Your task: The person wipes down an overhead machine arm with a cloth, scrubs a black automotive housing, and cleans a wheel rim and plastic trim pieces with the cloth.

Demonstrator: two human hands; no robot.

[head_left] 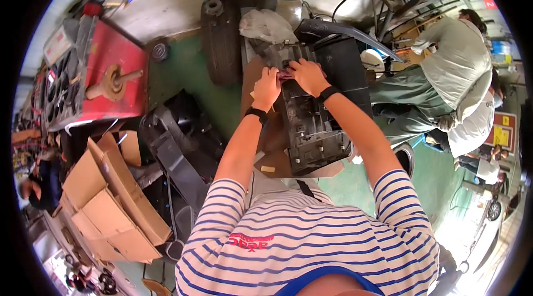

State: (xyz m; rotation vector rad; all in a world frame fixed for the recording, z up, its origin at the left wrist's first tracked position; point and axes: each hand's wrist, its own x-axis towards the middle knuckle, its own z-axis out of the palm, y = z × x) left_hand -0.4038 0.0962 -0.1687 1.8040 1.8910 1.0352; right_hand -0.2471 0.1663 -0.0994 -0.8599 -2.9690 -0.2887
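Note:
A large black plastic moulded part (317,143), with ribs, clips and recesses, lies before me on a brown cardboard sheet (267,160). At the part's far end my left hand (267,86) is closed on one end of a small dark reddish cloth (285,74). Close beside it, my right hand (308,77) has bent fingers at the cloth's other end, low against the part. The fingertips are partly hidden. Each wrist wears a black band. A flat black panel (347,71) adjoins the part on the right.
A tire (220,46) and a crumpled clear plastic bag (266,25) are beyond. Left are a red cabinet (119,46), black plastic parts (177,152) and folded cardboard boxes (114,201). Another person (452,66) bends over at the right, near a grey trim piece (338,31).

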